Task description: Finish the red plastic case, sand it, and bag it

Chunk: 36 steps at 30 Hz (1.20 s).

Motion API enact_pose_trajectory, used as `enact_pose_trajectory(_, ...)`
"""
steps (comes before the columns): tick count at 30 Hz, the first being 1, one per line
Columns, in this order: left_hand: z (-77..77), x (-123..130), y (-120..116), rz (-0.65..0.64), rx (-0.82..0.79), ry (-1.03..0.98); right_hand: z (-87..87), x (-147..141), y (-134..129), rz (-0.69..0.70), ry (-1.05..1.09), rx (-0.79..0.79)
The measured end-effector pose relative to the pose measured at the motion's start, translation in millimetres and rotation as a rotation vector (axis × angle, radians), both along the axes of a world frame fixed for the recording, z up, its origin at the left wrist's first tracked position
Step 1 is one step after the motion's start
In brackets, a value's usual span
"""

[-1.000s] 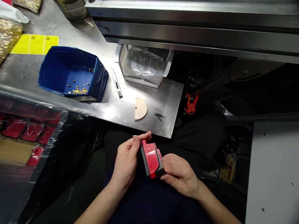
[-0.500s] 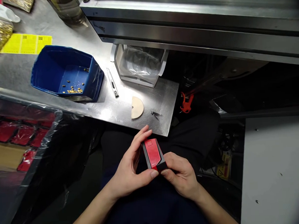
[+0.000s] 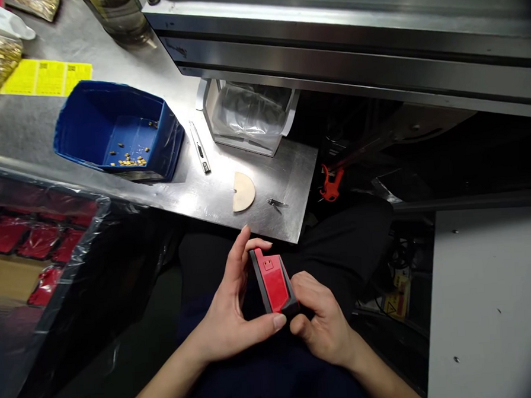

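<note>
A small red and black plastic housing (image 3: 275,289) is held over my lap, its red face turned up. My left hand (image 3: 229,319) grips it, thumb on the near end and fingertips around the far end, with the index finger raised off it. Curled at the near right corner of the housing is my right hand (image 3: 321,318), its fingers against the black edge; whether something small is in them is hidden. On the metal table beyond lie a half-round pale disc (image 3: 244,192) and a nail clipper (image 3: 276,204).
A blue bin (image 3: 110,121) with several small brass pieces stands left, beside a utility knife (image 3: 199,148). Behind is a grey tray (image 3: 247,143) of clear plastic bags. A steel frame (image 3: 330,65) crosses above. An orange air gun (image 3: 330,183) hangs right of the table edge.
The housing has tipped slightly and come a little nearer to me. My left index finger has lifted away from it, and my right thumb has shifted down off its near edge.
</note>
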<state>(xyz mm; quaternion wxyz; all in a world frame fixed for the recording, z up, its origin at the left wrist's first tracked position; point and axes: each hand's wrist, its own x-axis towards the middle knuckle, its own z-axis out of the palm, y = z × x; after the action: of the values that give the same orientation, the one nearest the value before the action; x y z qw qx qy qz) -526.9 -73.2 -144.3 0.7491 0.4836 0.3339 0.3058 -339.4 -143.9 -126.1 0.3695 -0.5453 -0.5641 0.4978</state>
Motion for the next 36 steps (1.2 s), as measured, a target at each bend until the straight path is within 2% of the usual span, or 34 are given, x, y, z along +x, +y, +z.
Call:
enact_pose_trajectory(5, -1.0, 0, -2, -0.04, 0.022, 0.038, -1.4, -2, -4, -0.027, -0.087, -0.01)
enact_pose_trajectory(10, -4.0, 3, -3, -0.031, -0.011, 0.035, -2.0, -6, -4, -0.124, -0.159, -0.013)
enact_pose_trajectory(16, -2.3, 2, -1, -0.018, 0.053, 0.066, -6.0, -9, -1, -0.188, -0.002, -0.174)
enact_pose_trajectory(20, -2.1, 2, 2, 0.03, 0.058, 0.055, -4.7, -3, -1, -0.132, 0.074, -0.199)
enact_pose_trajectory(25, -4.4, 2, 6, 0.075, 0.01, 0.034, -0.7, 3, 1, -0.031, -0.039, -0.114)
enact_pose_trajectory(28, -4.7, 0, 12, 0.032, -0.036, 0.04, -1.1, 1, 2, 0.054, -0.129, 0.0)
enact_pose_trajectory(32, -3.6, 2, 21, -0.09, -0.003, 0.223, -4.0, -4, 2, 0.136, -0.245, 0.113)
enact_pose_trajectory(36, -4.7, 11, 22, -0.054, -0.163, 0.271, -5.6, -8, 2, 0.171, -0.289, 0.095)
